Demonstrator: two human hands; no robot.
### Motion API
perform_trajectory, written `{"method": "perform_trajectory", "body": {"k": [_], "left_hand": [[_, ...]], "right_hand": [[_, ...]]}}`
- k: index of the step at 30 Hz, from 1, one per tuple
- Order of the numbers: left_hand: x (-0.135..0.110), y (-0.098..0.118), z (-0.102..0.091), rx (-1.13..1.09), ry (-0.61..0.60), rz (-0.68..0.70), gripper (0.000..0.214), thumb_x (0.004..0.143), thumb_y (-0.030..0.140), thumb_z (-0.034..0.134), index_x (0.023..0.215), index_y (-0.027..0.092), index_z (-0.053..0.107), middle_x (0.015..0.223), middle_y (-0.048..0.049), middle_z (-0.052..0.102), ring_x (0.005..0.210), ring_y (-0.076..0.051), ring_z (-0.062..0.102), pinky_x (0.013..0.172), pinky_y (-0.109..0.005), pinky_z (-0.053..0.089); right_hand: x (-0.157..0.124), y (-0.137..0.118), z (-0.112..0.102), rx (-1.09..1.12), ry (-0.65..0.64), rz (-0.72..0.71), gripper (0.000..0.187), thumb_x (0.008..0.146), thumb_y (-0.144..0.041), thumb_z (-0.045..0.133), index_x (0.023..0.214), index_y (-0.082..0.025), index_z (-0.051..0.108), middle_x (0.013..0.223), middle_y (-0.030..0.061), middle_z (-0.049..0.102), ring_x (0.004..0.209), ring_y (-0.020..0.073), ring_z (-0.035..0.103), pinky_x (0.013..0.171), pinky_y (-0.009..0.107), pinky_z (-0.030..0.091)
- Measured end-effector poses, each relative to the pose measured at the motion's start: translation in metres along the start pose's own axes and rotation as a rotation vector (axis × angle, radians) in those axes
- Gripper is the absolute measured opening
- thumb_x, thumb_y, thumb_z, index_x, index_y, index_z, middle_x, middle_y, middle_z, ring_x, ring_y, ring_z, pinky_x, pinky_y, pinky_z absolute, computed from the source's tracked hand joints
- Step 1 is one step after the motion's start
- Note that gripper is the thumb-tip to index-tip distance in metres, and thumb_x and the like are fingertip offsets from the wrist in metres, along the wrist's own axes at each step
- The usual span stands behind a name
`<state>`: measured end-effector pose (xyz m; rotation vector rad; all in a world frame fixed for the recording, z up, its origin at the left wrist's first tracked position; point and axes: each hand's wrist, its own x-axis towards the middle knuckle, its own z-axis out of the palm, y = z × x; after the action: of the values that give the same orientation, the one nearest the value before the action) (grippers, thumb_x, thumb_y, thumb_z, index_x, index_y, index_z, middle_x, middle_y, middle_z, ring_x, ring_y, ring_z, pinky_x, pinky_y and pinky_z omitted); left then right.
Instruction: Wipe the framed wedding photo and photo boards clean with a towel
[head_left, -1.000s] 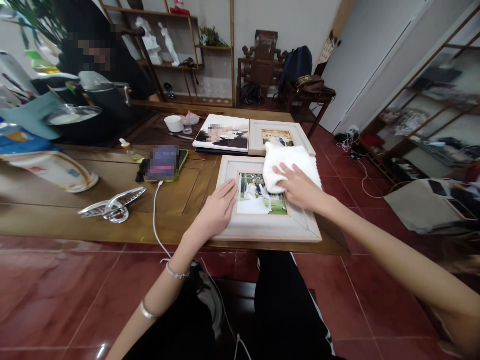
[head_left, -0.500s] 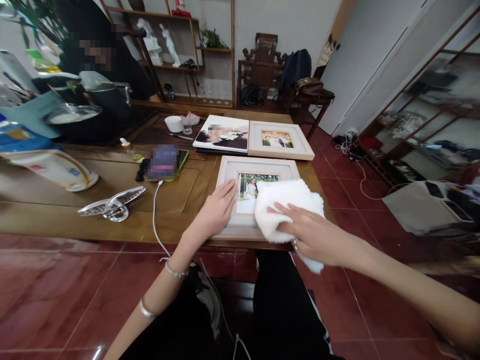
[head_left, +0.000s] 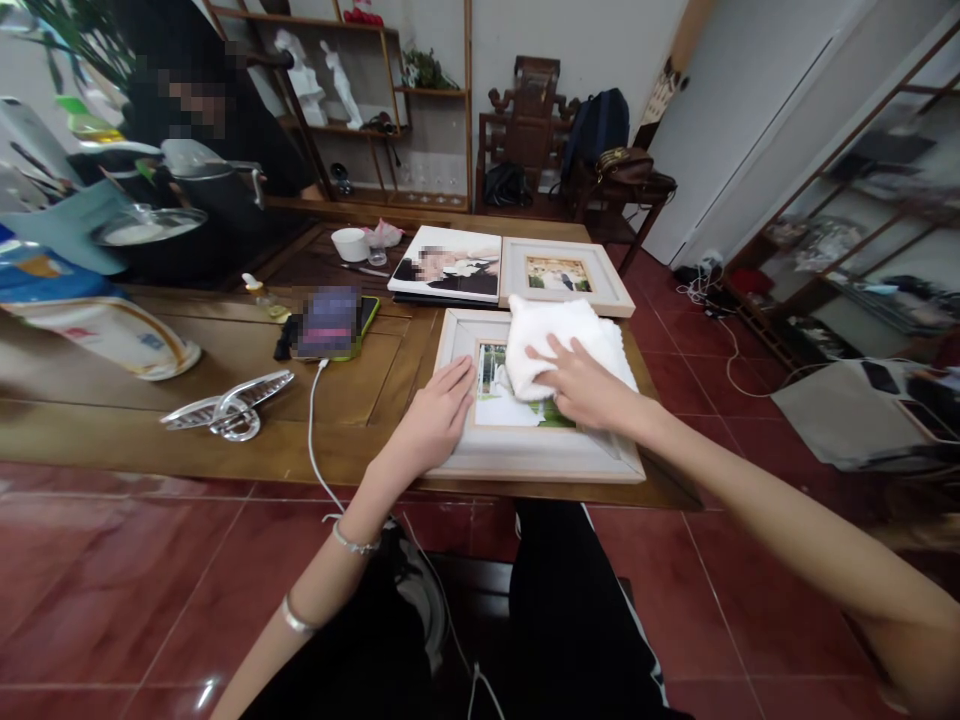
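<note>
A picture frame [head_left: 555,461] of pale wood with a white inner border lies flat near the table's front edge, holding a photo. My left hand [head_left: 437,410] rests flat on its left side, fingers stretched out over the border and touching the edge of the photo. A fluffy white cloth [head_left: 559,335] is gripped in my right hand [head_left: 592,385], which presses it onto the upper right of the frame. The cloth hides the frame's top right corner and part of the photo.
Behind lie another framed photo [head_left: 616,290] and a white photo panel [head_left: 465,265]. To the left are a phone [head_left: 369,314] with a white cable [head_left: 310,430], a silver hair clip [head_left: 229,405] and a detergent pouch [head_left: 97,320]. Across the table, a person in dark clothes [head_left: 247,130] is partly visible.
My right hand has slid the cloth away from me, from the frame's lower right to its upper right, uncovering the lower right corner. My left hand stays in place.
</note>
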<state>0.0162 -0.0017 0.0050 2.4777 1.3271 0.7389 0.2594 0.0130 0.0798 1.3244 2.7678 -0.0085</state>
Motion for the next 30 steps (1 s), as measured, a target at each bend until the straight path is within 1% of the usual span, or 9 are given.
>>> {"method": "perform_trajectory", "body": {"k": [4, 8, 10, 12, 17, 20, 22, 25, 30], "left_hand": [[0.0, 0.0, 0.0, -0.005, 0.006, 0.002, 0.047, 0.098, 0.027, 0.032, 0.14, 0.01, 0.045, 0.149, -0.0154, 0.042, 0.142, -0.025, 0.033, 0.116, -0.047, 0.031], [0.001, 0.0, 0.0, -0.004, 0.01, 0.021, 0.047, 0.098, 0.026, 0.032, 0.14, 0.01, 0.045, 0.149, -0.0153, 0.042, 0.142, -0.025, 0.033, 0.117, -0.046, 0.031], [0.001, 0.0, 0.0, 0.0, 0.004, 0.019, 0.047, 0.098, 0.026, 0.031, 0.14, 0.01, 0.045, 0.149, -0.0158, 0.042, 0.142, -0.025, 0.033, 0.116, -0.047, 0.032], [0.001, 0.0, 0.0, 0.001, -0.004, 0.007, 0.047, 0.098, 0.026, 0.031, 0.14, 0.009, 0.044, 0.149, -0.0164, 0.041, 0.142, -0.025, 0.033, 0.115, -0.048, 0.032], [0.001, 0.0, 0.0, -0.016, -0.023, -0.019, 0.047, 0.099, 0.026, 0.032, 0.141, 0.01, 0.043, 0.15, -0.016, 0.04, 0.142, -0.025, 0.031, 0.115, -0.049, 0.032], [0.0, 0.0, 0.0, -0.026, -0.027, -0.019, 0.046, 0.099, 0.026, 0.033, 0.141, 0.011, 0.043, 0.151, -0.0156, 0.039, 0.142, -0.025, 0.031, 0.115, -0.05, 0.032], [0.0, -0.001, 0.001, -0.031, -0.013, -0.021, 0.046, 0.099, 0.027, 0.033, 0.141, 0.012, 0.043, 0.152, -0.0157, 0.038, 0.143, -0.026, 0.031, 0.115, -0.051, 0.031], [-0.001, -0.002, 0.002, -0.038, 0.026, -0.029, 0.047, 0.099, 0.026, 0.031, 0.143, 0.014, 0.04, 0.153, -0.0152, 0.035, 0.143, -0.026, 0.029, 0.115, -0.051, 0.03], [-0.002, -0.002, 0.002, -0.038, 0.022, -0.032, 0.048, 0.099, 0.023, 0.029, 0.144, 0.01, 0.038, 0.152, -0.0167, 0.036, 0.143, -0.026, 0.029, 0.116, -0.05, 0.031]], "right_hand": [[-0.05, -0.039, -0.023, 0.159, -0.141, -0.094, 0.059, 0.07, 0.002, 0.044, 0.119, -0.022, 0.067, 0.149, 0.0078, 0.045, 0.14, 0.0341, 0.035, 0.109, 0.057, 0.035], [-0.077, -0.065, -0.043, 0.271, -0.205, -0.181, 0.059, 0.069, 0.001, 0.044, 0.113, -0.029, 0.07, 0.145, -0.0019, 0.05, 0.138, 0.0269, 0.041, 0.111, 0.046, 0.038], [-0.073, -0.068, -0.041, 0.283, -0.194, -0.174, 0.061, 0.069, 0.001, 0.045, 0.116, -0.029, 0.068, 0.147, -0.002, 0.048, 0.14, 0.0271, 0.038, 0.113, 0.046, 0.036], [-0.059, -0.063, -0.03, 0.258, -0.151, -0.121, 0.061, 0.069, 0.0, 0.045, 0.121, -0.025, 0.065, 0.15, 0.0027, 0.043, 0.142, 0.0297, 0.033, 0.114, 0.05, 0.033], [-0.005, -0.023, 0.002, 0.062, 0.036, 0.034, 0.056, 0.075, -0.002, 0.045, 0.125, -0.021, 0.062, 0.153, 0.0073, 0.038, 0.144, 0.0346, 0.025, 0.114, 0.059, 0.026], [0.023, -0.007, 0.008, -0.026, 0.108, 0.078, 0.055, 0.078, -0.002, 0.045, 0.128, -0.02, 0.06, 0.154, 0.0086, 0.036, 0.144, 0.0372, 0.024, 0.112, 0.061, 0.027], [0.032, -0.008, 0.008, -0.05, 0.102, 0.058, 0.055, 0.079, -0.002, 0.043, 0.129, -0.018, 0.059, 0.155, 0.0109, 0.035, 0.144, 0.04, 0.023, 0.111, 0.064, 0.026], [0.026, -0.024, 0.006, -0.035, 0.036, -0.035, 0.053, 0.079, -0.002, 0.043, 0.127, -0.016, 0.061, 0.155, 0.0128, 0.034, 0.144, 0.0426, 0.021, 0.11, 0.067, 0.024], [-0.024, -0.057, -0.015, 0.085, -0.117, -0.201, 0.05, 0.078, -0.002, 0.044, 0.12, -0.016, 0.065, 0.152, 0.0118, 0.039, 0.143, 0.0395, 0.025, 0.111, 0.063, 0.028]]}}
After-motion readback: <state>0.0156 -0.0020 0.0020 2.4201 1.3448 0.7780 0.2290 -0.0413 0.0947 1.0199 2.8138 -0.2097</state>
